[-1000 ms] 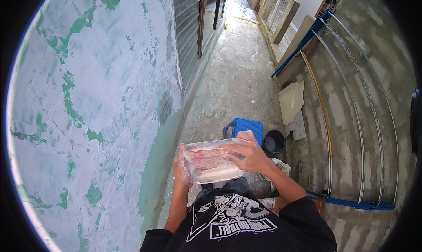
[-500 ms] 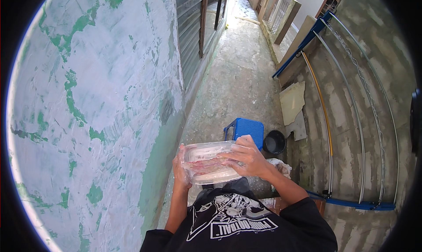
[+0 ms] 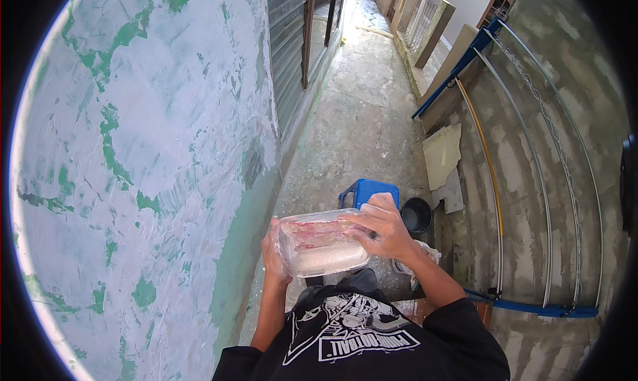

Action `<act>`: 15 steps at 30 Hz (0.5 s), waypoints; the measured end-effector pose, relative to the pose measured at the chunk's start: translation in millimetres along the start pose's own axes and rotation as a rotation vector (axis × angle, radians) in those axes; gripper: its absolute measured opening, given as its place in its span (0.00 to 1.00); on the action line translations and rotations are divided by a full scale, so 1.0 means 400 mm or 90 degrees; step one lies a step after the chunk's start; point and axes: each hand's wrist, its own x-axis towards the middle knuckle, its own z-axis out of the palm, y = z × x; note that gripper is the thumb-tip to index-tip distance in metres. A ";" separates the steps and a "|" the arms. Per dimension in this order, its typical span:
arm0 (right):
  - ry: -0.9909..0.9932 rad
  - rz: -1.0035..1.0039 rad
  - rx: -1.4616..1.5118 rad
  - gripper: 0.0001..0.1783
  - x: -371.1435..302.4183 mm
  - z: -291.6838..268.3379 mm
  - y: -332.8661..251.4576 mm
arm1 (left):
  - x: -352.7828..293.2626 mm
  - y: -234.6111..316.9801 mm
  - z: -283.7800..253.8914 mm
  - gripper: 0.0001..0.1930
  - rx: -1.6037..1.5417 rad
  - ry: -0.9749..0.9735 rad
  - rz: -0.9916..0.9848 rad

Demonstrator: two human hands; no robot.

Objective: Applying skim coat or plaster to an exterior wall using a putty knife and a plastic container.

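Observation:
In front of my body I hold a clear plastic container [image 3: 332,255] with a thick white paste along its near side. My left hand [image 3: 273,253] is closed on its left end. A flat strip [image 3: 318,233], smeared white and reddish pink, lies across the far half of the container. My right hand [image 3: 380,227] grips the strip's right end from above, fingers bent over the container's far right side. The strip's exact kind cannot be made out. White residue coats the fingers of both hands.
On my left rises a wall [image 3: 166,148] with patchy white coating over green. A blue stool [image 3: 372,190] and black bucket [image 3: 417,215] stand on the concrete floor ahead. A blue-framed rack with metal bars [image 3: 546,182] lines the right wall. Near my right forearm is a whitish bag [image 3: 430,251].
My right hand and the strip have moved toward the container's far side, uncovering more white paste at the near side. My left hand has hardly moved.

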 end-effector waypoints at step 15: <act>-0.006 -0.007 0.024 0.21 -0.006 0.021 -0.027 | -0.001 -0.006 -0.024 0.30 -0.024 0.032 -0.004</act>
